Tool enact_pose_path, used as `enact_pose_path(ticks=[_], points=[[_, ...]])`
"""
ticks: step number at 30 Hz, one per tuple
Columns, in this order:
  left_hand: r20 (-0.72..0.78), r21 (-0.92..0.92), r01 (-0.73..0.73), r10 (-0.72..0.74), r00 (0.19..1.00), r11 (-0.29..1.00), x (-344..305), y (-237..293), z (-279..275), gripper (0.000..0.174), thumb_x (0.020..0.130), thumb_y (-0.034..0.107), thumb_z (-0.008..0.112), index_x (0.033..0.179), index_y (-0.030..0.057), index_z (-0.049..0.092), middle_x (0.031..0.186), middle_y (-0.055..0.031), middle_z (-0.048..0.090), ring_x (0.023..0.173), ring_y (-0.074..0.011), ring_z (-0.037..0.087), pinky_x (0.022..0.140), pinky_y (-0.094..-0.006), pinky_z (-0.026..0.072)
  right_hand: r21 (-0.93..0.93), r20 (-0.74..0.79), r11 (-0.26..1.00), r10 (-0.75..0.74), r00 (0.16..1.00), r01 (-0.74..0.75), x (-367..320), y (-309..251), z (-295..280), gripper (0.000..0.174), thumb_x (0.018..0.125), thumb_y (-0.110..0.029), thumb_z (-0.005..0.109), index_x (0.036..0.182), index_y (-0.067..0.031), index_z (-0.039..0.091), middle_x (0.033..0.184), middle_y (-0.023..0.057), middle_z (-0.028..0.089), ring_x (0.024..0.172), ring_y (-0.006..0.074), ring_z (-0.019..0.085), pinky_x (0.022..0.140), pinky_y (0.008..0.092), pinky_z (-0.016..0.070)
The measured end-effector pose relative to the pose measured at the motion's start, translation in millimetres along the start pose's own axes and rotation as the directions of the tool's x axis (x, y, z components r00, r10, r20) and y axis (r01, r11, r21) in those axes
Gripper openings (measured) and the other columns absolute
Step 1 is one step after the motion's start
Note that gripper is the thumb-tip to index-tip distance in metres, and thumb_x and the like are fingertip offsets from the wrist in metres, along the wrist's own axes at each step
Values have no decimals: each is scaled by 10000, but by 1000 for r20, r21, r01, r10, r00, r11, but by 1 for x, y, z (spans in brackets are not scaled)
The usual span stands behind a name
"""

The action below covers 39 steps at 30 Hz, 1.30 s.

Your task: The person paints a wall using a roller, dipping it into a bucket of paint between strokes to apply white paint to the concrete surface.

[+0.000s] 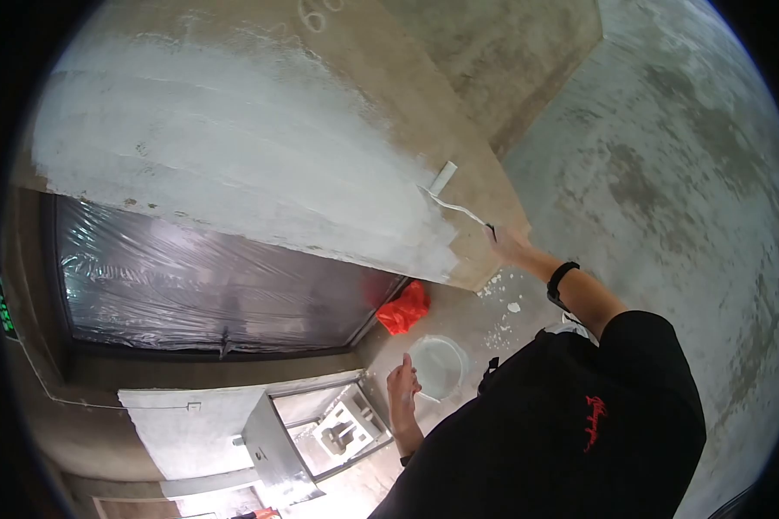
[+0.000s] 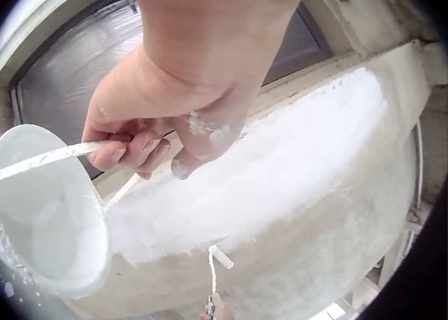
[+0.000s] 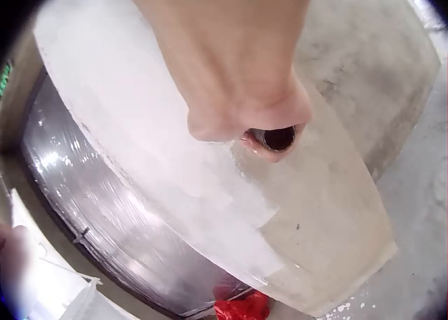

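My right hand [image 1: 511, 246] grips the handle of a paint roller. Its pale roller sleeve [image 1: 443, 178] lies against the wall [image 1: 472, 147], at the border between the white coat [image 1: 251, 147] and the bare tan surface. The right wrist view shows the hollow end of the roller's handle [image 3: 278, 139] poking out of the fist; its sleeve is hidden there. With curled fingers, my left hand [image 2: 175, 89] holds the paint-smeared handle [image 2: 49, 158] of a white bucket [image 2: 99, 218]. The bucket hangs at my left side, its inside pale.
Below the white coat, a window [image 1: 199, 285] is covered with clear plastic film. A red plastic bag [image 1: 404, 309] lies by the wall's foot, close to the bucket. White splatters [image 1: 513, 307] dot the concrete floor [image 1: 632, 216]. A metal door [image 1: 273, 450] stands open at the lower left.
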<state>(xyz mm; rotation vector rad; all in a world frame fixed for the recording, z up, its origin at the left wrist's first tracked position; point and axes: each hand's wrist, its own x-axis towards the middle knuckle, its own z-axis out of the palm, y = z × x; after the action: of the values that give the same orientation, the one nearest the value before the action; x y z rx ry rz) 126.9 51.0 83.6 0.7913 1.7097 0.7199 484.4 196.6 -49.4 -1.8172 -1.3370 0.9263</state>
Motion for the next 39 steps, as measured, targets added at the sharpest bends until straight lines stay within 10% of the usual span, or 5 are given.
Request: enact_pose_path(ticks=[21,26,30,33,39], points=[[-33,-17,20,-21,999,1000,-23,-4,-3,459,871,454,633,773,17,533,543,46,358,421,-51,310,406,-209,281,156,-290,841,-463,838,519,12,-270,-117,438,983,-368,352,877,27,509,679,257,564,621,456,540,571,515,407],[-105,-61,9,-15,994,998,-30,-5,-8,459,866,451,640,763,16,534,538,46,356,417,-50,310,398,-206,274,-81,-408,717,-657,633,692,36,-344,-148,466,976,-344,347,880,56,565,741,287,602,680,458,589,596,548,443],[-125,-69,-20,11,992,997,-34,-7,-15,459,866,455,638,749,23,534,533,50,349,415,-52,313,396,-209,283,-61,-346,719,-666,661,692,43,-408,-180,461,971,-344,350,880,45,579,730,282,605,678,449,597,579,545,450],[-133,-69,-2,-7,991,998,-32,-10,-15,452,871,452,631,721,36,533,528,44,360,414,-62,335,397,-220,300,-278,-448,511,-818,361,813,51,-447,-187,470,969,-347,346,866,44,585,747,277,613,669,444,601,586,528,467],[-231,8,21,-19,973,1000,-35,-6,-11,458,874,453,624,734,29,522,526,43,339,397,-67,312,386,-224,285,-63,-441,587,-742,505,807,51,-490,-191,541,973,-411,312,873,55,570,864,290,619,752,477,590,712,534,465]])
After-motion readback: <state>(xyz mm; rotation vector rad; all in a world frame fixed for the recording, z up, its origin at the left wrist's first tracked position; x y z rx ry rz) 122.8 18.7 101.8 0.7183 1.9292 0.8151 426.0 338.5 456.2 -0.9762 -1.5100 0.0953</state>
